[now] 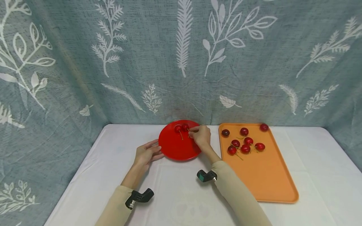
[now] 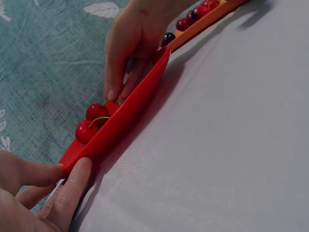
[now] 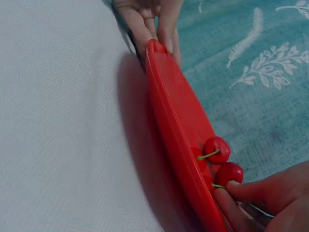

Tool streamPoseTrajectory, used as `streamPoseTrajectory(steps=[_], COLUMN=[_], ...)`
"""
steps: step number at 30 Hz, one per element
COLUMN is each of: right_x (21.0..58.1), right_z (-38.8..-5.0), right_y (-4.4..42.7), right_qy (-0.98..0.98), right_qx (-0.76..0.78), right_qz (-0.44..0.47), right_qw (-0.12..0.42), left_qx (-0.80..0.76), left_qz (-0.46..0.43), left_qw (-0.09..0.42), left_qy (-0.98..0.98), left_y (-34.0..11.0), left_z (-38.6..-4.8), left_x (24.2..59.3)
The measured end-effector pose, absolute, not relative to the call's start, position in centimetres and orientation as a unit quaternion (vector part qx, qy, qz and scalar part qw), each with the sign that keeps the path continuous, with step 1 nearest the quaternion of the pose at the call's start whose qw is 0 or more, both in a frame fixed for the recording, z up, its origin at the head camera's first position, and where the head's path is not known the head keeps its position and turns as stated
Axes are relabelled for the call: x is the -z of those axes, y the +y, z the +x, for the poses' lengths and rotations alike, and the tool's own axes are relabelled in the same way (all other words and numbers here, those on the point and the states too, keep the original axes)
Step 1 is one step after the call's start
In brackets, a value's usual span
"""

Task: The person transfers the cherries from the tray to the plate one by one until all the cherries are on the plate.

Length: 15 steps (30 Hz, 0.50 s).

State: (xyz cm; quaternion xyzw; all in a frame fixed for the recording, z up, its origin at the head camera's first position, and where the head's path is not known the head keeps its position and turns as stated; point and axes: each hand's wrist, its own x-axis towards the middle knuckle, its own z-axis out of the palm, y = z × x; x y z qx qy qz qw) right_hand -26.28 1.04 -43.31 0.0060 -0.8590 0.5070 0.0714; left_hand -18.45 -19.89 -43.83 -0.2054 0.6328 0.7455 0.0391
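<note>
Two red cherries with green stems lie side by side toward the back of a round red plate (image 1: pixel 178 147). The left-hand cherry (image 1: pixel 178 128) has its stem pointing toward the front. At the other cherry (image 1: pixel 185 126), my right hand (image 1: pixel 201 135) pinches the stem between thumb and finger, as the right wrist view shows. My left hand (image 1: pixel 146 153) holds the plate's left rim, with the thumb on the rim and fingers (image 2: pixel 72 188) beside and under it.
An orange tray (image 1: pixel 271 182) lies to the right of the plate, behind my right forearm. Several cherries (image 1: pixel 245 148) are grouped in its back half, one of them (image 1: pixel 264 127) at the back right corner. A patterned green-grey curtain (image 1: pixel 158 62) hangs behind the white-covered table (image 1: pixel 175 191).
</note>
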Motion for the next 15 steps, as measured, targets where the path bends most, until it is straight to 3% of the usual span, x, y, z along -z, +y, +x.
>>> streamPoseTrajectory(steps=[15], right_x=[43.50], right_z=[-26.41], right_y=[1.35], right_qy=[-0.825], right_qx=[-0.563], right_qz=[0.016], right_qw=[0.039], left_qx=[-0.743], left_qz=[-0.209], left_qw=[0.036], left_qy=[0.635], left_y=[-19.68], left_z=[-18.38], left_x=[43.61])
